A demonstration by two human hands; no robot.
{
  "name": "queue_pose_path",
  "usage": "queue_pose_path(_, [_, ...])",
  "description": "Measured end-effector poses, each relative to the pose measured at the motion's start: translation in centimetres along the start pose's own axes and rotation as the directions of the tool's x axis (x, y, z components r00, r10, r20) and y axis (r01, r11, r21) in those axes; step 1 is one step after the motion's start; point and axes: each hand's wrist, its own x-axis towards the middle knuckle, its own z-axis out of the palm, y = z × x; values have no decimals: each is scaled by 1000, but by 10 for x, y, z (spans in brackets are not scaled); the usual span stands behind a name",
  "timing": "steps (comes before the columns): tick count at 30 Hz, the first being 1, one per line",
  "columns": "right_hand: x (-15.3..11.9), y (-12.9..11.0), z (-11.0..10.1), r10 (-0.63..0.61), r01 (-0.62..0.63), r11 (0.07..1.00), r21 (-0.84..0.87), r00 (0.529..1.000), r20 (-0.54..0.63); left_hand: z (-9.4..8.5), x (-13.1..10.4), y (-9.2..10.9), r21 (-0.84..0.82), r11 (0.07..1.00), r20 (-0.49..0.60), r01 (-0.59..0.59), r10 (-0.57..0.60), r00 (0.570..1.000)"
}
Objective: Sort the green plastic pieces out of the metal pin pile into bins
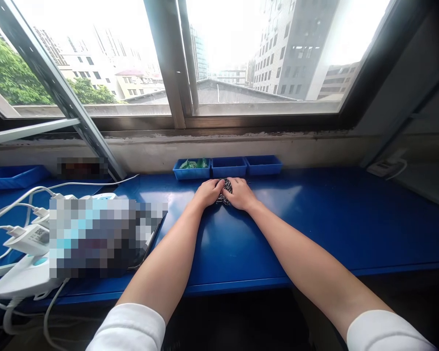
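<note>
Both hands reach forward to a heap of small, thin, dark and silvery screw-like metal pieces (225, 191) on the blue tabletop. My left hand (208, 192) cups the heap from the left, its thumb lying along the near edge. From the other side my right hand (240, 193) curls round it, thumb pointing inward. Pieces show in the gap between the two hands. The far fingertips are partly hidden, and the exact kind of the pieces is too small to make out. Just beyond the hands stands the middle blue bin (229, 166).
A blue bin (192, 169) with green bits stands left of the middle one, another blue bin (264, 165) right. A white power strip (20, 278) with plugs and cables lies at left beside a blurred-out object (98, 239). A metal shelf post (95, 131) rises behind.
</note>
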Motion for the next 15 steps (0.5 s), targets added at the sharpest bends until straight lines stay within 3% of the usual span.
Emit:
queue_pose_path(5, [4, 15, -3, 55, -53, 997, 51, 998, -39, -1, 0, 6, -47, 998, 13, -36, 37, 999])
queue_pose_path(9, [7, 22, -4, 176, -174, 984, -44, 984, 42, -1, 2, 6, -31, 999, 13, -33, 33, 999])
queue_pose_path(12, [7, 21, -4, 154, -144, 985, -93, 982, 112, 1, 2, 6, -23, 998, 18, -60, 60, 998])
queue_pose_path(15, [5, 18, -5, 101, -97, 994, -44, 989, 107, 2, 3, 6, 5, 998, 7, -66, 66, 998])
